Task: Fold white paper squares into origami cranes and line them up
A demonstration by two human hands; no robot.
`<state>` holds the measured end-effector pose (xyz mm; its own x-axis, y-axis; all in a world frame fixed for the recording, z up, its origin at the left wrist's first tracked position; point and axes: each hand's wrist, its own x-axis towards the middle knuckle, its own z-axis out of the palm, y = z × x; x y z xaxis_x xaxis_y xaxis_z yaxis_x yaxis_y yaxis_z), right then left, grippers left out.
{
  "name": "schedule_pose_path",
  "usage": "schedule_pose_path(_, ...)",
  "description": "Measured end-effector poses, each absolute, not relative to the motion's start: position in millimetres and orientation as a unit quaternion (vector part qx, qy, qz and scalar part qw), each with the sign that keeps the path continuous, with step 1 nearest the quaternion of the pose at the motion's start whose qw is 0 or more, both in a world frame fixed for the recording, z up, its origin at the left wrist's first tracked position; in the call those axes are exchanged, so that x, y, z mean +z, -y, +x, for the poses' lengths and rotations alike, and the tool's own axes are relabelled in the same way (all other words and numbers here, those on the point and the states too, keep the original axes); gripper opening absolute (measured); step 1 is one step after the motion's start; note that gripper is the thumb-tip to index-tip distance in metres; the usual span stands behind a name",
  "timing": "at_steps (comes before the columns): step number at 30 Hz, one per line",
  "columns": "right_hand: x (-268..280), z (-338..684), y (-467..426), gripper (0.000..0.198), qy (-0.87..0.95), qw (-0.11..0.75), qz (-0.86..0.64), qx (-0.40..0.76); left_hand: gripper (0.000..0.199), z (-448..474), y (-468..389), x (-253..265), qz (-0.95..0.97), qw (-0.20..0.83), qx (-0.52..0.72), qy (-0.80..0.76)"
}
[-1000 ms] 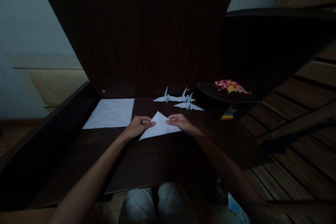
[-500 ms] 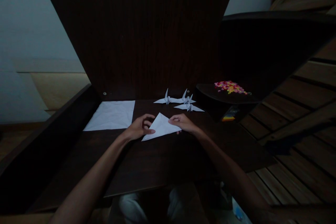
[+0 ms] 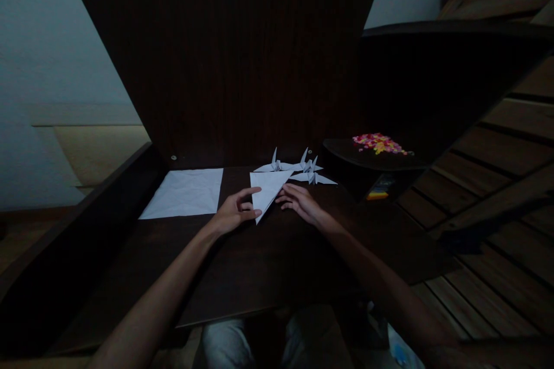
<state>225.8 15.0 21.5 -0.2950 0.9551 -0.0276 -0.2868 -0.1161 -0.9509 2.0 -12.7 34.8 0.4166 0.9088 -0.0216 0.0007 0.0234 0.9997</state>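
Observation:
A white sheet of paper folded into a triangle [image 3: 267,189] is between my hands, just above the dark desk. My left hand [image 3: 239,207] pinches its left side, with the thumb near the lower corner and a finger at the edge above. At the triangle's lower right edge is my right hand [image 3: 299,202], its fingers loosely spread and touching or very close to the paper; whether they grip it I cannot tell. Right behind the triangle stand several white folded paper cranes [image 3: 311,176], partly covered by its upper corner.
A flat, creased white sheet [image 3: 184,193] lies on the desk [image 3: 242,277] to the left. Small pink, red and yellow pieces [image 3: 378,143] are heaped on a raised corner shelf [image 3: 346,153] at right. A low side board [image 3: 86,219] bounds the left.
The folded triangle has turned anticlockwise, its right corner swinging up toward the cranes. My right hand has loosened from its pinch on the paper, while my left hand keeps hold.

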Motion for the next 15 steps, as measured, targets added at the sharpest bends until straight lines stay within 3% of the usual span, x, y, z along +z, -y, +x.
schedule_pose_path(5,13.2,207.9,-9.4,0.03,0.487,0.447,-0.369,0.654,0.077,11.9,15.4,27.5,0.607,0.578,0.396,-0.375)
schedule_pose_path(15,0.3,206.6,-16.1,0.036,0.537,0.507,-0.385,0.552,0.067,19.3,19.4,28.1,0.576,0.611,0.398,-0.37)
